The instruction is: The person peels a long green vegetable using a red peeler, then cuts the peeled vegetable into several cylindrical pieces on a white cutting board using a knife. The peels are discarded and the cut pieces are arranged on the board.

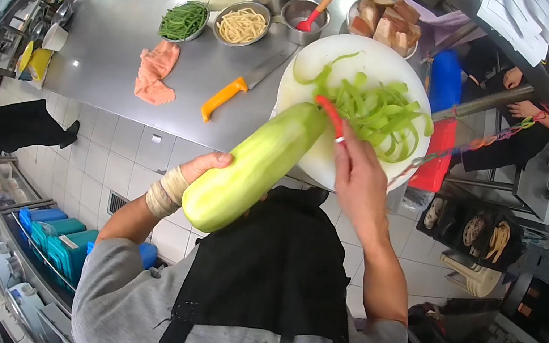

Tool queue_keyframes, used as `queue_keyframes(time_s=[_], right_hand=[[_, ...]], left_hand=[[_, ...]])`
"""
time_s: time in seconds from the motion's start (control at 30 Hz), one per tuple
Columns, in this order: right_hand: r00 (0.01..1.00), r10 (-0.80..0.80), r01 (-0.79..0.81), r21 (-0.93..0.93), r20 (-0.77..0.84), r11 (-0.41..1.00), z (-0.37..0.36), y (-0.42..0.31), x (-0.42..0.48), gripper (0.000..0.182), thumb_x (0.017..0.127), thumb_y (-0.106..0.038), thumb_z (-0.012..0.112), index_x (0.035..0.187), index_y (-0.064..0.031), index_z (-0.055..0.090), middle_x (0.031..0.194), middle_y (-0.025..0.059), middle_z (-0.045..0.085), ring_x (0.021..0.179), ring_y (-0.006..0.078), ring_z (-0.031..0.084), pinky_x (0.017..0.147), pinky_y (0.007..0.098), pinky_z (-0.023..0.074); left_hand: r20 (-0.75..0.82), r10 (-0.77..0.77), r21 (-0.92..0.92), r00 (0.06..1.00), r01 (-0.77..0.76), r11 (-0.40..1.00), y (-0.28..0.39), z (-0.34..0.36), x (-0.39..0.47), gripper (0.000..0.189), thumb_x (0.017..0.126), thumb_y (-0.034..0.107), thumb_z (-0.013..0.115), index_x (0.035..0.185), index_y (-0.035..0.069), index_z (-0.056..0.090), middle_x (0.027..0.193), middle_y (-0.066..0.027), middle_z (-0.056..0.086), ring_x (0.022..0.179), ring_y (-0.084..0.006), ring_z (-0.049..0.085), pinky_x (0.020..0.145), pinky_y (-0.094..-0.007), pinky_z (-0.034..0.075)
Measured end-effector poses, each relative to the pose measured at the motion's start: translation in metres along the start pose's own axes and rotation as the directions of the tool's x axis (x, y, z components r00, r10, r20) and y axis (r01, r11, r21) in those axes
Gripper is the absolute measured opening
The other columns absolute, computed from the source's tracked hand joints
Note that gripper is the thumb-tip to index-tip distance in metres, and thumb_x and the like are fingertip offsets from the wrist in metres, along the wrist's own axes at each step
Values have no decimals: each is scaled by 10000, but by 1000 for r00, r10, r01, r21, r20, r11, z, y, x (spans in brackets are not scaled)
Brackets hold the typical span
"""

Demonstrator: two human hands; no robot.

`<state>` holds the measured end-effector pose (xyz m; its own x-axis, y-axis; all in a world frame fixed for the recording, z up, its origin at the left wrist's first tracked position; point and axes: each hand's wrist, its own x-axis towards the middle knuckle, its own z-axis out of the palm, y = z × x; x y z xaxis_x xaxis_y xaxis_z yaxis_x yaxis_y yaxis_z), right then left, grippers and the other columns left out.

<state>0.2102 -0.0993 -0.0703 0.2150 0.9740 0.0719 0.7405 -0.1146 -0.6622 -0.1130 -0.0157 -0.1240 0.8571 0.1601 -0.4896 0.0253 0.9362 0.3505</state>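
Observation:
My left hand [208, 164], with a bandage wrapped round its wrist, supports the near end of a large pale-green gourd [253, 168]. The gourd looks peeled along its visible side and slants up to the right. In my right hand [358, 178] is a red-handled peeler [332, 117], its head close to the gourd's far end; the blade itself is hard to make out. Under that end stands a round white cutting board [324, 48], with a heap of green peel strips [382, 108] on it. Left of the board lies a knife with an orange handle [225, 98].
On the steel table [110, 43] are a bowl of cut green beans [184, 20], a bowl of noodle-like strips [242, 25], a pink cloth [157, 73], a pot with a red spatula [309, 23] and a bowl of meat chunks [386, 23]. Other people stand left and right.

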Motion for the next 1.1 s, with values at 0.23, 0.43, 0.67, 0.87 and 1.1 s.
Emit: queue_keyframes(time_s=[0.23, 0.43, 0.67, 0.87, 1.1], right_hand=[[998, -18, 30, -185, 65, 982, 11, 24, 26, 435, 1113, -262, 604, 1525, -124, 627, 1108, 206, 714, 979, 454, 721, 837, 545, 598], [997, -72, 71, -7, -14, 997, -1, -2, 5, 433, 1127, -262, 579, 1537, -131, 624, 1097, 221, 716, 984, 450, 723, 837, 534, 597], [1000, 16, -15, -70, 19, 997, 1, -2, 12, 466, 1130, -255, 582, 1580, -133, 581, 1128, 213, 709, 972, 448, 726, 824, 550, 597], [988, -107, 117, -80, 112, 990, 14, -18, -13, 485, 1123, -264, 592, 1587, -131, 547, 1106, 212, 695, 919, 446, 736, 780, 550, 611], [999, -31, 36, -171, 33, 985, -8, 1, 6, 450, 1121, -255, 590, 1538, -86, 599, 1078, 231, 700, 904, 462, 735, 782, 563, 601]], left_hand=[[-82, 33, 104, 996, -24, 994, -8, -15, 1, 1004, 906, 617, 783, 1613, -18, 460, 1415, -319, 661, 1188, -433, 741, 1016, -542, 625], [-64, 2, 54, 998, 1, 999, -8, -20, 1, 1009, 905, 613, 796, 1617, -17, 459, 1449, -321, 647, 1231, -428, 726, 1047, -544, 610], [218, 98, -263, 971, -38, 964, -18, -7, 0, 1015, 986, 815, 523, 1635, 38, 453, 1371, -336, 635, 984, -467, 765, 856, -580, 655], [225, 92, -263, 970, -30, 964, -28, -11, 5, 941, 1028, 758, 505, 1668, 72, 424, 1409, -355, 608, 971, -484, 751, 825, -565, 658], [190, 112, -203, 975, -73, 977, -34, -8, 5, 995, 1005, 819, 476, 1650, 62, 435, 1364, -346, 610, 902, -474, 752, 761, -552, 660]])
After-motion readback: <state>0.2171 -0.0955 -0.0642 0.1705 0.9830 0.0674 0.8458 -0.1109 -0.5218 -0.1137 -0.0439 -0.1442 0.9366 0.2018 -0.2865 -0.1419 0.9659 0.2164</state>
